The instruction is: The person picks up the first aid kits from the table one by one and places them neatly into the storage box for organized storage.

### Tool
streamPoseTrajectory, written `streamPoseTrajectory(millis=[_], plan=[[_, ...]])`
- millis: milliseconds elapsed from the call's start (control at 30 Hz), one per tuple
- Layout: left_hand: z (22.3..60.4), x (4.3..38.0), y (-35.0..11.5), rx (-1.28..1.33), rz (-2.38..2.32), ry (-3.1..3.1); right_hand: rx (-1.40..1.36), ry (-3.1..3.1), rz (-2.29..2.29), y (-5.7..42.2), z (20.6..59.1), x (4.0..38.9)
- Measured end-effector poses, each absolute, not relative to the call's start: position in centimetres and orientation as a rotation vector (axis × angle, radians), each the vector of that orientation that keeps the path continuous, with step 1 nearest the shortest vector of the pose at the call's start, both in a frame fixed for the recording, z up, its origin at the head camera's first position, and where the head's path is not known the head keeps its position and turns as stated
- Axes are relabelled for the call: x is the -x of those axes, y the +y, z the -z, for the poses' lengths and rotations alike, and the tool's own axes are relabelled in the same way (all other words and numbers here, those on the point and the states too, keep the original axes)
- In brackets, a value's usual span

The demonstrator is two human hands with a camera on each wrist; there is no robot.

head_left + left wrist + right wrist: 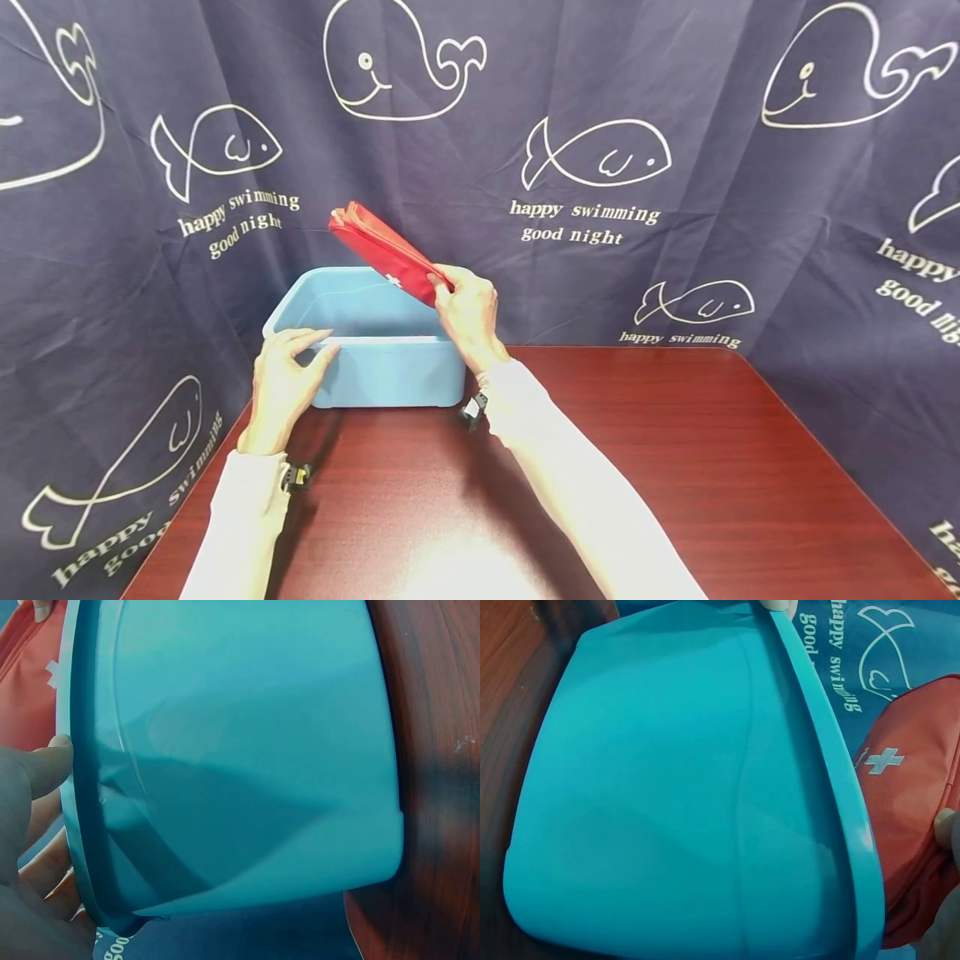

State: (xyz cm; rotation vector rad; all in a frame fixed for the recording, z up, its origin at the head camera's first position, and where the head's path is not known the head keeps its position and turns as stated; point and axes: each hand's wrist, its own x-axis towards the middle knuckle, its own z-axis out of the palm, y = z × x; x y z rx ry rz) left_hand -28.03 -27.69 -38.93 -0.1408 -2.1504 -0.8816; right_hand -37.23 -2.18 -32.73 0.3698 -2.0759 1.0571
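Note:
A red first aid pouch point(390, 258) with a white cross is held up at a slant over the light blue plastic bin point(390, 375). My right hand point(468, 312) grips the pouch by its lower right end, thumb on the near side. In the right wrist view the pouch point(911, 795) shows behind the bin's rim. At the bin's front left corner, my left hand point(288, 375) holds the rim. The left wrist view has the thumb point(52, 761) on the rim and the other fingers behind it. The bin's floor is hidden by its front wall.
The bin stands at the back left of a reddish-brown wooden table point(637, 467). A dark blue curtain point(585, 292) with white whale and fish drawings hangs around the back and sides. Each wrist carries a small black camera point(474, 408).

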Motion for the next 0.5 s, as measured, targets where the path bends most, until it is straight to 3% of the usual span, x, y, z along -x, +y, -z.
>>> streamPoseTrajectory(millis=[500], plan=[[39.1, 28.2, -27.8, 0.162, 0.863, -2.141, -0.368, -2.182, -1.014, -2.5, 33.8, 37.6]])
